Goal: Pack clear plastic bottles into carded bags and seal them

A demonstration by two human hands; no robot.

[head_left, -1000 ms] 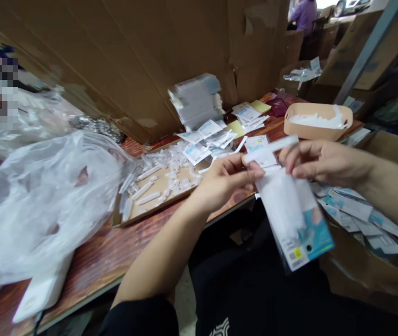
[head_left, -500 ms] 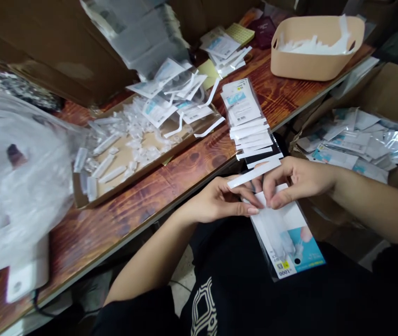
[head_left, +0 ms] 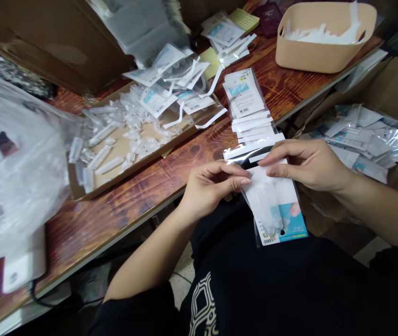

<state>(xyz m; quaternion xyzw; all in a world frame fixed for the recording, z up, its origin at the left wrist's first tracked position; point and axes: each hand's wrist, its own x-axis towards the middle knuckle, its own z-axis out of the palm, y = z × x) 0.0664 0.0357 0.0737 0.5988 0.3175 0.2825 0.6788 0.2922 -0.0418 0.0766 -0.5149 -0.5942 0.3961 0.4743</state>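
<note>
Over my lap both hands hold a clear plastic packet (head_left: 279, 210) with a white and blue card inside. My left hand (head_left: 210, 186) pinches its upper left edge. My right hand (head_left: 307, 163) presses fingers on its top flap, where a white strip (head_left: 251, 148) lies across. A stack of like packets (head_left: 246, 105) lies on the wooden table (head_left: 115, 205) just beyond my hands.
A shallow cardboard tray (head_left: 129, 149) holds several small clear tubes and loose packets. A beige basket (head_left: 325, 39) with white strips stands at the back right. A cardboard box (head_left: 363, 135) of packets sits at right. A large clear plastic bag (head_left: 13, 168) fills the left.
The view has tipped down from the cardboard wall to the table. My hands brought the packet lower and my right fingers folded the top flap with its strip down.
</note>
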